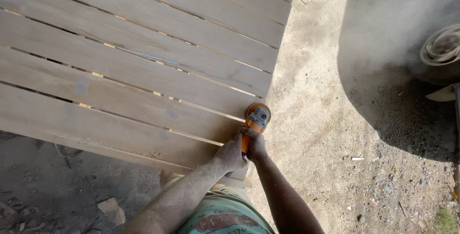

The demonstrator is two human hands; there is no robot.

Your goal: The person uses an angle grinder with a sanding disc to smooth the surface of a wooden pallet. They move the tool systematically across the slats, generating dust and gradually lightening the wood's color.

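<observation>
Both hands wrap the orange angle grinder (255, 124): left hand (231, 154) and right hand (255, 146) closed tight round its body, side by side. Grinder sits just ahead of my knuckles, head at the edge of the slatted wooden panel (134, 66). Likely heavy, rigid, vibrating; best gripped at the body. Long axis runs away from me, disc end forward.

The head camera looks steeply down, close above the slatted wooden panel (134, 71).
</observation>
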